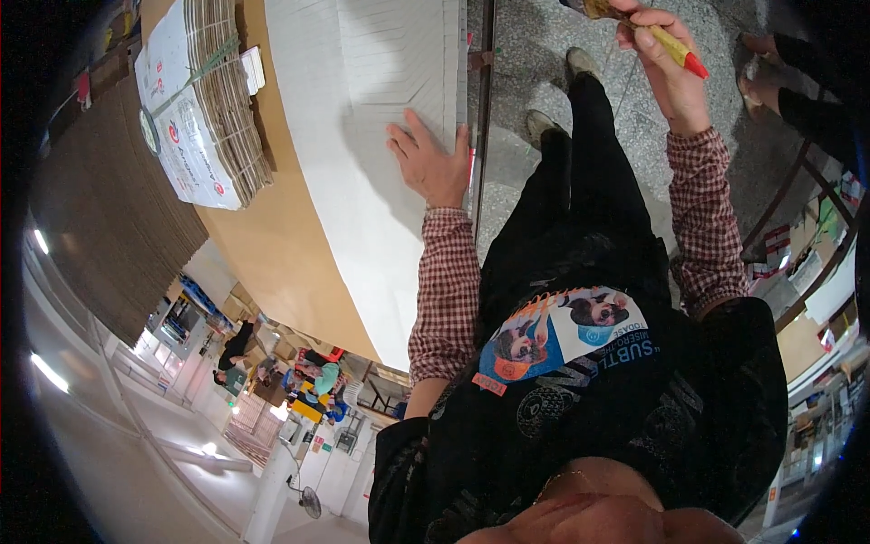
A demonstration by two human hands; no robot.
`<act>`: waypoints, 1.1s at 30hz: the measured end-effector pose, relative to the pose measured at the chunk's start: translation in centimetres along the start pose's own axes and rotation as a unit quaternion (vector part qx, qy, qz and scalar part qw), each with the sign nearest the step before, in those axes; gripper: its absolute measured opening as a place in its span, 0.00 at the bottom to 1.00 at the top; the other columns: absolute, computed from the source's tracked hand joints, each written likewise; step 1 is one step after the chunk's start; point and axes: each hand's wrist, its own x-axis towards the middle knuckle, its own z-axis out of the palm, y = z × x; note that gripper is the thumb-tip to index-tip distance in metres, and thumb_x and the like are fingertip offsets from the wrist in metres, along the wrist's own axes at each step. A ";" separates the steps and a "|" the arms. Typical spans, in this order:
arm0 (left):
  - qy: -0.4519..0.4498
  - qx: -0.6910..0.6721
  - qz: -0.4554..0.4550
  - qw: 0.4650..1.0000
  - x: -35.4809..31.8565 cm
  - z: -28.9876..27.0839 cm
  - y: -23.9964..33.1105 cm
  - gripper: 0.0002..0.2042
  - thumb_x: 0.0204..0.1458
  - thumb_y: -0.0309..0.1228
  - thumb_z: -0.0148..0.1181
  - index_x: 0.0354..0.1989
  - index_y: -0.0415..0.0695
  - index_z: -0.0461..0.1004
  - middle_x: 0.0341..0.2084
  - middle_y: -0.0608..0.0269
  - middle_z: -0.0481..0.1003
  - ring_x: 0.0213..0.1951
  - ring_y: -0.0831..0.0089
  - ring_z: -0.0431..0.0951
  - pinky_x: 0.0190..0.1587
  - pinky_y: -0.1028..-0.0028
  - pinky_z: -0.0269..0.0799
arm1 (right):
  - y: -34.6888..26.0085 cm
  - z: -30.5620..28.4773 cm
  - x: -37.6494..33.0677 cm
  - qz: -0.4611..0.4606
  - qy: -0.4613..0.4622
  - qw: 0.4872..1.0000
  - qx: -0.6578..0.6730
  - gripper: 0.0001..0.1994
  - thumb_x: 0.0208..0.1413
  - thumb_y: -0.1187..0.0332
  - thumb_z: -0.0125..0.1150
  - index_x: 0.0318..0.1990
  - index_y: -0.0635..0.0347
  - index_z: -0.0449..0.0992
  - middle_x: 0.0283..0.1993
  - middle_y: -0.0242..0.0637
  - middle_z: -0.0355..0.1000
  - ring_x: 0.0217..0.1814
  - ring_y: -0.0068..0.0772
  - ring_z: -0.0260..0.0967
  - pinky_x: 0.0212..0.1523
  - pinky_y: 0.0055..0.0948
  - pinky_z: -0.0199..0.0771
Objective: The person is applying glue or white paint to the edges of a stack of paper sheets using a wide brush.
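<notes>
My left hand (433, 163) lies flat with fingers spread on a stack of white paper sheets (362, 100), near the stack's right edge. Layered sheet edges with slanting lines show beyond my fingertips. Out to the right, over the floor, my right hand (675, 77) is closed around a brush (672, 45). Its handle is yellow with a red end, and its brownish head is partly cut off by the upper rim of the view. The brush is apart from the paper.
Brown board (290, 236) covers the table left of the paper. On it sits a strapped bundle of flat cardboard (204, 109). Farther left stands a tall cardboard stack (118, 199). A dark metal edge (487, 118) borders the table. Another person's legs (807, 82) are at right.
</notes>
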 end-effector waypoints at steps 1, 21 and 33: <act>-0.007 -0.002 -0.010 1.000 0.2 -0.2 0.2 0.43 0.46 0.53 0.60 0.65 0.41 0.51 0.60 0.28 0.51 0.62 0.32 0.50 0.61 0.51 0.52 | -0.2 0.0 0.0 0.015 0.016 1.000 0.001 0.08 0.55 0.72 0.60 0.41 0.59 0.72 0.50 0.40 0.70 0.38 0.25 0.68 0.43 0.27 0.70; -0.093 -0.082 0.031 0.992 1.7 -3.7 -1.4 0.35 0.51 0.51 0.56 0.63 0.43 0.57 0.57 0.32 0.59 0.59 0.39 0.60 0.57 0.57 0.61 | 3.3 3.9 0.9 -0.128 -0.041 0.955 -0.265 0.08 0.54 0.69 0.59 0.36 0.65 0.71 0.40 0.40 0.69 0.42 0.30 0.67 0.44 0.28 0.66; -0.119 -0.116 0.036 0.985 2.2 -4.7 -1.9 0.32 0.50 0.49 0.56 0.60 0.40 0.62 0.54 0.32 0.63 0.57 0.45 0.65 0.55 0.62 0.64 | 4.8 4.5 3.3 -0.076 -0.096 0.971 -0.208 0.06 0.53 0.73 0.57 0.35 0.66 0.73 0.37 0.40 0.70 0.36 0.27 0.67 0.38 0.27 0.68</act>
